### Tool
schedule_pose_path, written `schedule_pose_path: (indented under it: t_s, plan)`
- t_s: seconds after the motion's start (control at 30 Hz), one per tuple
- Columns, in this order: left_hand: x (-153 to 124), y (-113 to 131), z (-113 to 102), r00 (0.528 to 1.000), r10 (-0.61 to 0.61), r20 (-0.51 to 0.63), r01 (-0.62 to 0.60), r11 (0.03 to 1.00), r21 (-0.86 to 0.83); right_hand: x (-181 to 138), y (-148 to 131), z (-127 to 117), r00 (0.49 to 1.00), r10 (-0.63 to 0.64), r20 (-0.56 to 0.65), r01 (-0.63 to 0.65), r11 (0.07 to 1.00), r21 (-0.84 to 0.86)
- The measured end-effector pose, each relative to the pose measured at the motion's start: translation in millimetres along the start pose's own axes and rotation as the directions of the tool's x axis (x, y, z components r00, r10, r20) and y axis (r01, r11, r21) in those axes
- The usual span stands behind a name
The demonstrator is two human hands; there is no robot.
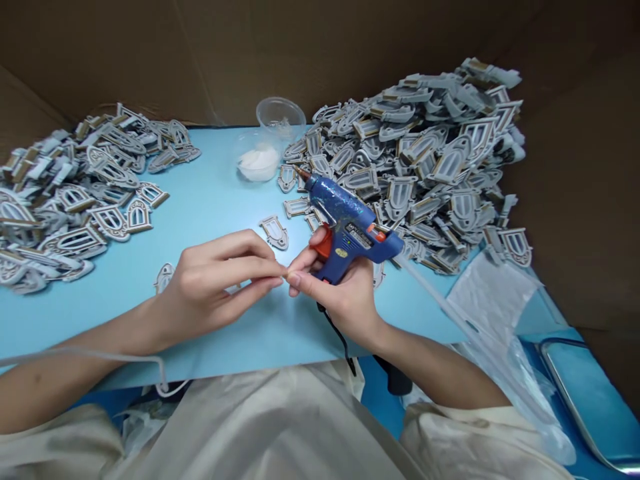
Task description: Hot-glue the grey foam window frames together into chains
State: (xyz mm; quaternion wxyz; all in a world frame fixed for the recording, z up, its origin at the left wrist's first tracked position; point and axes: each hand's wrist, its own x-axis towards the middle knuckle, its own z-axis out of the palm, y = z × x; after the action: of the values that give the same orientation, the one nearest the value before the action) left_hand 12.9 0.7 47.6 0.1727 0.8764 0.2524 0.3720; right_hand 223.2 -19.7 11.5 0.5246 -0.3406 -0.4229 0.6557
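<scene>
A blue hot glue gun (345, 217) with an orange trigger rests in my right hand (350, 300), its nozzle pointing up and left. The thumb and index finger of that hand reach toward my left hand (225, 280), and the fingertips of both meet. My left hand is closed in a pinch; whatever lies between its fingertips is too small or hidden to name. Just beyond the hands lies a small grey arched window-shaped piece (275, 232). Another arched piece (164, 277) shows partly behind my left hand.
Heaps of arched window pieces stand at left (75, 193) and right (400, 147). At the back are a clear plastic cup with white contents (257, 163) and a clear lid (281, 115). A plastic bag (495, 293) hangs at the right edge. Cardboard walls (250, 53) surround the blue table (215, 193).
</scene>
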Motion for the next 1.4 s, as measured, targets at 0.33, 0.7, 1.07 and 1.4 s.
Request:
schedule_pose_path:
  t_s: [0.33, 0.7, 1.07, 1.4]
  plan:
    - [-3.4, -0.7, -1.5, 0.988, 0.106, 0.109, -0.132, 0.955, 0.267, 3.7, 7.9, -4.7, 0.997, 0.078, 0.023, -0.078, 0.997, 0.013]
    - [51.3, -63.5, -75.1, 0.93, -0.298, -0.213, 0.331, 0.933, 0.142, 3.8, -5.0, -15.3, 0.989, -0.093, -0.112, 0.091, 0.996, -0.026]
    - [211.8, -184.5, -56.0, 0.871, -0.49, -0.033, 0.491, 0.867, 0.086, 15.3, -7.2, -28.7, 0.938, -0.219, -0.267, 0.176, 0.969, -0.175]
    - [203.7, -235.7, -13.9, 0.882, -0.416, 0.222, 0.275, 0.836, 0.474, 10.2, -13.4, -29.1, 0.945, -0.198, -0.259, 0.165, 0.976, -0.143]
